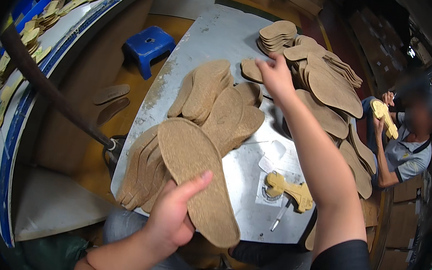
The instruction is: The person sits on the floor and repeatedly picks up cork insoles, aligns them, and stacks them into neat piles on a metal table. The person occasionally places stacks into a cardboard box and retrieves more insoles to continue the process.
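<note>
L hand [173,217] nearest, low centre: closed grip on a fanned stack of tan cork-like insoles [189,177], thumb up across the top one, fingers under. Stack hangs over the near-left edge of the grey metal desk [212,32], top insole pointing toward the person.

Just past it, on the desk: small yellow-tan cut-out piece [290,190] lying on a round-marked paper, a pen [279,217] beside it near the front edge, a clear plastic scrap [273,154] a bit further in.

Mid desk: second loose pile of insoles [220,103], overlapping, toes away.

R arm reaches well forward. R hand [275,76] is at the far heaps, fingers bent down onto a single insole [251,70] at the pile's left edge; touching it, but can't tell if the grip is closed on it. Right of that, a big heap of larger insoles [330,87], w/ a neat smaller stack [277,34] behind.

Far right: another person seated [408,153], holding a yellow insole-shaped piece [385,117] in both hands.

Left side: blue plastic stool [148,46] on the floor, two dark insoles [111,101] on the floor near it, a long conveyor-type bench [48,55] w/ yellowish pieces along it.
</note>
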`<state>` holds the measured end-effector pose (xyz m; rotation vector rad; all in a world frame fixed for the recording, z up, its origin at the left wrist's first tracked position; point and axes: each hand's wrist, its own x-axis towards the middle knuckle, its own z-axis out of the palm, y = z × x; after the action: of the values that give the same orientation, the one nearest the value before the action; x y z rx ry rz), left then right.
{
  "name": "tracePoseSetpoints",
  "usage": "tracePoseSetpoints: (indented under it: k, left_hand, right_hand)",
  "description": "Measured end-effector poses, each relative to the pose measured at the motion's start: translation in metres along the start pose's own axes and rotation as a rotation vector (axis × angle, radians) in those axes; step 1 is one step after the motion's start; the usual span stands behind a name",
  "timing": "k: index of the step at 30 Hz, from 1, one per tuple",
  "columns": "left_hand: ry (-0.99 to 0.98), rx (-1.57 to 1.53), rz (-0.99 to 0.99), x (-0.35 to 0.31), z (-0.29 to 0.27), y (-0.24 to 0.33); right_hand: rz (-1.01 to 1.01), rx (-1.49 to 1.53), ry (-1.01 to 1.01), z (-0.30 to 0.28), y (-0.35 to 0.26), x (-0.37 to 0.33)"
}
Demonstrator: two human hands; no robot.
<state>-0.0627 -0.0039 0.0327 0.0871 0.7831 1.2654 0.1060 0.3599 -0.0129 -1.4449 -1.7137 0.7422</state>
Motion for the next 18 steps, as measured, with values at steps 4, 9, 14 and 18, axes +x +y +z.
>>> tracePoseSetpoints:
  k: [4, 9, 14, 18]
  left_hand:
    - [0.046, -0.001, -0.112, -0.009, 0.007, 0.015]
    - [0.211, -0.069, -0.303, -0.016, -0.005, 0.023]
    - [-0.075, 0.193, -0.269, -0.024, -0.026, 0.040]
    - [-0.004, 0.330, -0.174, -0.024, -0.029, 0.044]
  right_hand:
    - [0.005, -0.263, 0.127, 0.038, -0.004, 0.125]
    - [0.323, -0.465, 0.241, 0.081, -0.015, 0.185]
    - [0.399, -0.568, 0.199, 0.046, 0.049, 0.233]
    - [0.395, -0.438, 0.139, 0.064, 0.023, 0.205]
